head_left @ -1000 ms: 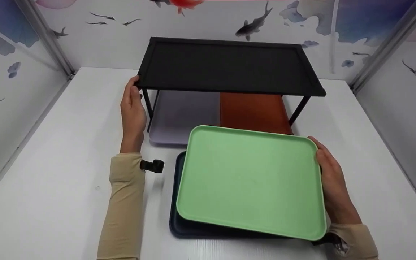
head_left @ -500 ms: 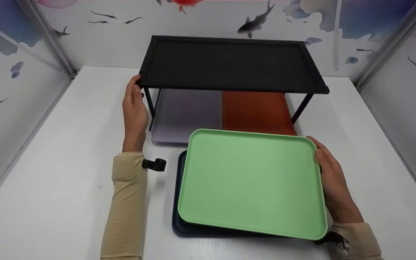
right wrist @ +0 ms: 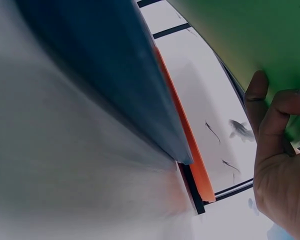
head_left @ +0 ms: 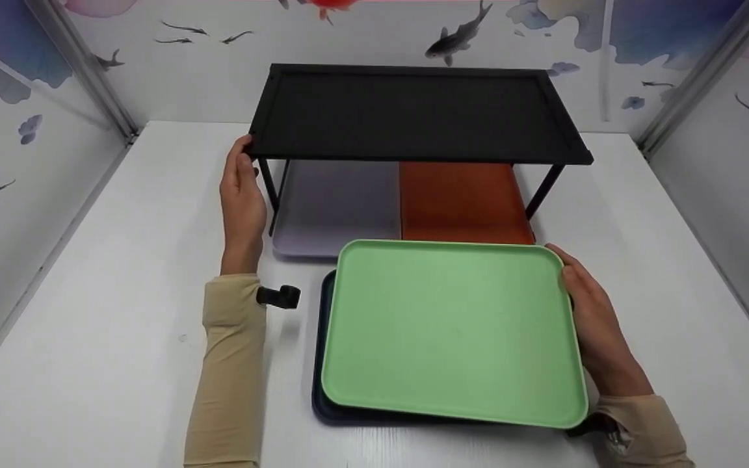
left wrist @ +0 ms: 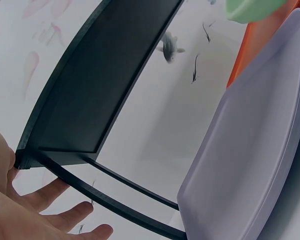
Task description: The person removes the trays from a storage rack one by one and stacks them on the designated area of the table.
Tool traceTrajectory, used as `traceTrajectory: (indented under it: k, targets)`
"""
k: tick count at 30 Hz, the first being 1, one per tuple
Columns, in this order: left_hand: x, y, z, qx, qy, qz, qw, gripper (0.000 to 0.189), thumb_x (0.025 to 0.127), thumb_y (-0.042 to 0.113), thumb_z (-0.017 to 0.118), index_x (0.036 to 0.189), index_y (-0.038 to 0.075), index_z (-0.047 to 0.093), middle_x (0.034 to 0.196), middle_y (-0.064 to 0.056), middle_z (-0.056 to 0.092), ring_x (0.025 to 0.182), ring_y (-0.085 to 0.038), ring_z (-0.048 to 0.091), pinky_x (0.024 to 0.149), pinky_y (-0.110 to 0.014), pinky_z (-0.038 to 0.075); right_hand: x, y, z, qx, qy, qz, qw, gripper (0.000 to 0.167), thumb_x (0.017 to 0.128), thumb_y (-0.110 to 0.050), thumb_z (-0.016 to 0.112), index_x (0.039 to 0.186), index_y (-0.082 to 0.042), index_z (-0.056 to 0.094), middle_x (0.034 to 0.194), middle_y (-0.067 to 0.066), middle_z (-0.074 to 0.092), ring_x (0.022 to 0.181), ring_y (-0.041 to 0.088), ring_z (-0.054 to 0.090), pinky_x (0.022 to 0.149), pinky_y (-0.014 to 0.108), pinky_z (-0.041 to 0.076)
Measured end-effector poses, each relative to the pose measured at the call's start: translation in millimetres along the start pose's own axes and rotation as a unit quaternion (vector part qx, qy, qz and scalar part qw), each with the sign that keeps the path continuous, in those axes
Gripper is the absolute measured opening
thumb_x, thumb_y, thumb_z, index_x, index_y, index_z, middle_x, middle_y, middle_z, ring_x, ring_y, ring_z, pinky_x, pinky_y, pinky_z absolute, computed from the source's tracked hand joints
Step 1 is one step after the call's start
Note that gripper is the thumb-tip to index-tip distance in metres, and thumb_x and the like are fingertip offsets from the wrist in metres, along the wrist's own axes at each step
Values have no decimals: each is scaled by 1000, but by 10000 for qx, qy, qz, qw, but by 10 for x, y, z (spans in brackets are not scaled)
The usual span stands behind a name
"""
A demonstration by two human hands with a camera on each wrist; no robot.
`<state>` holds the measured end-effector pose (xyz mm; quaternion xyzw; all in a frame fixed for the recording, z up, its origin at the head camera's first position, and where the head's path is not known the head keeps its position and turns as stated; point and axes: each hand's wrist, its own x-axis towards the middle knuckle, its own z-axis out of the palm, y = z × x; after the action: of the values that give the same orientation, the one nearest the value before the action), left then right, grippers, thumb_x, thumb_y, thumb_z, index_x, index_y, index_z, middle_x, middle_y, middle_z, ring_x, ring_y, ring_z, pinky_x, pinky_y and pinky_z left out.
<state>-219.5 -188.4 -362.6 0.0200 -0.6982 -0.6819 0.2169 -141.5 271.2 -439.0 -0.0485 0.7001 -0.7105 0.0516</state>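
In the head view, my right hand [head_left: 599,328] grips the right edge of a light green rectangular tray [head_left: 452,331], thumb near the rim. Its fingers curl under the tray [right wrist: 250,35] in the right wrist view. The green tray is raised and slightly tilted over a dark blue tray [head_left: 324,364], covering most of it. My left hand [head_left: 242,208] holds the front left corner of a black rack [head_left: 413,114], with the thumb and index finger at the corner and the other fingers spread beside a leg [left wrist: 105,200].
Beneath the rack, a lavender tray [head_left: 342,208] lies on the left beside an orange-red tray [head_left: 462,201]. The white table [head_left: 114,299] is enclosed by printed panels [head_left: 186,78] at the back and sides.
The green tray's far edge has come slightly toward me, and its tilt has lessened a little. My right hand has shifted slightly left with it. The left hand stays at the rack corner.
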Motion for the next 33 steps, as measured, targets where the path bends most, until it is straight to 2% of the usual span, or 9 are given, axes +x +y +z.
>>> traceTrajectory:
  k: [13, 26, 33]
  targets:
    - [-4, 23, 9, 110, -18, -88, 9999, 47, 114, 24, 29, 158, 7, 36, 165, -6, 34, 152, -13, 29, 121, -23, 26, 0, 11, 21, -178, 91, 135, 9997, 62, 109, -47, 42, 162, -18, 32, 160, 2, 36, 135, 6, 45, 99, 17, 47]
    - [-11, 29, -2, 165, 58, -105, 9998, 47, 114, 24, 30, 157, 7, 37, 164, -6, 36, 151, -14, 31, 121, -25, 28, 21, 7, 48, -336, -37, 146, 9993, 60, 109, -48, 41, 161, -17, 34, 154, 4, 41, 128, 11, 50, 95, 21, 51]
    - [-12, 40, 7, 130, 33, -115, 9998, 48, 114, 26, 30, 158, 7, 37, 165, -6, 34, 152, -14, 31, 122, -26, 28, 22, 20, 60, -363, -56, 273, 9990, 62, 109, -48, 41, 161, -17, 33, 155, 3, 40, 130, 10, 48, 97, 20, 48]
